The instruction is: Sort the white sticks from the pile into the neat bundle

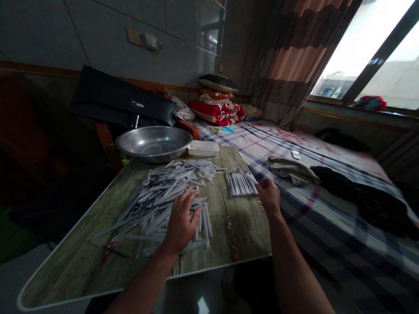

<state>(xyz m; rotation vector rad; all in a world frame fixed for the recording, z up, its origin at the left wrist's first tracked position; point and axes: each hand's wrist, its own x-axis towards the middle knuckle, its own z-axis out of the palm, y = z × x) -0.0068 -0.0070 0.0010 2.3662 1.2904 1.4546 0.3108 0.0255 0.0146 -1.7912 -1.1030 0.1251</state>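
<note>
Sorting thin pale sticks on the bench, seen from the head camera.
The left hand lies flat, fingers spread, on the loose pile, whose sticks mostly run near-left to far-right. The right hand, fingers curled, touches the neat row, whose sticks point away from the person; whether it grips cannot be told.

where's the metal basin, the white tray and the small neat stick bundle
metal basin (pixel 153 141): head view, inner bottom
white tray (pixel 203 152): head view, front wall
small stick bundle (pixel 240 183): head view, middle of the sticks
</note>
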